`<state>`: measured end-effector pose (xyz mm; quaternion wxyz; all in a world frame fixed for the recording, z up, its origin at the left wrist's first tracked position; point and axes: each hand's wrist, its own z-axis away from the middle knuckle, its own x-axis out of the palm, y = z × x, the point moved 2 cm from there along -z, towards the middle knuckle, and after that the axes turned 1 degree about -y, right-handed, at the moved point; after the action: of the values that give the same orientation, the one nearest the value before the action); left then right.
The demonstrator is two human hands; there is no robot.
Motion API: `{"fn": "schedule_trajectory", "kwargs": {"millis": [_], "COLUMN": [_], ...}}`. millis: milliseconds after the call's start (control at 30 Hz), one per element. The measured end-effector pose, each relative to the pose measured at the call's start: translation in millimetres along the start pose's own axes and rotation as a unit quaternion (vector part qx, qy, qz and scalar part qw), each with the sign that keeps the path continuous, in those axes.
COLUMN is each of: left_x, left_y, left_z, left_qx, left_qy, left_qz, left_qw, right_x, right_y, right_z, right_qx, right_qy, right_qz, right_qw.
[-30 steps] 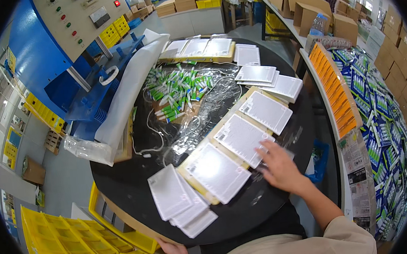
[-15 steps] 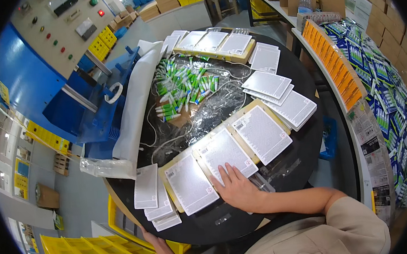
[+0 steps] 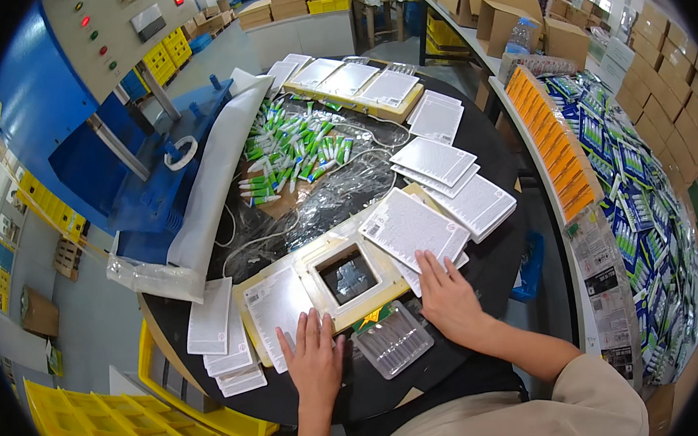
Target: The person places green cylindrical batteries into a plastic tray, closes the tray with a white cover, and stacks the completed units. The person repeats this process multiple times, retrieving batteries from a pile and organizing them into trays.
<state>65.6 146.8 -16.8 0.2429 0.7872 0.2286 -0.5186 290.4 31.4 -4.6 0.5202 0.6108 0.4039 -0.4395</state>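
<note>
A cream-coloured mould frame (image 3: pixel 300 267) lies at the near side of the round black table, its middle window uncovered. My left hand (image 3: pixel 315 364) rests with fingers spread on the lower edge of the white printed card (image 3: pixel 276 306) over its left end. My right hand (image 3: pixel 450 300) has its fingers stretched over the lower edge of another white card (image 3: pixel 413 228). That card lies tilted at the frame's right end, overlapping a card beneath. Between my hands, a clear plastic blister tray (image 3: pixel 396 345) with long ridges lies on the table, a green and yellow piece at its top.
White cards (image 3: pixel 209 317) lie fanned at left, with more cards (image 3: pixel 479 199) at right. Green-and-white tubes (image 3: pixel 294 148) are heaped mid-table; a second loaded frame (image 3: pixel 351 82) stands behind. A blue press (image 3: pixel 137 185) is at left, packed blisters (image 3: pixel 636 220) at right.
The card over the middle window has shifted right, baring the window. My left hand has come from below the table edge onto the left card. The blister tray now shows fully.
</note>
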Motion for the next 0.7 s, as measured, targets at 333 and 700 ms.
{"fn": "schedule_trajectory", "kwargs": {"millis": [333, 700], "left_x": [-15, -37], "left_y": [-27, -82], "left_z": [-12, 21], "left_qx": [-0.025, -0.072], "left_qy": [0.093, -0.095], "left_qz": [-0.02, -0.08], "left_qw": [0.995, 0.99], "right_x": [-15, -96], "right_y": [22, 99], "right_z": [-13, -4], "right_qx": [-0.031, -0.084], "right_qy": [0.186, 0.129], "right_qz": [-0.065, -0.635], "right_qw": [0.98, 0.757]}}
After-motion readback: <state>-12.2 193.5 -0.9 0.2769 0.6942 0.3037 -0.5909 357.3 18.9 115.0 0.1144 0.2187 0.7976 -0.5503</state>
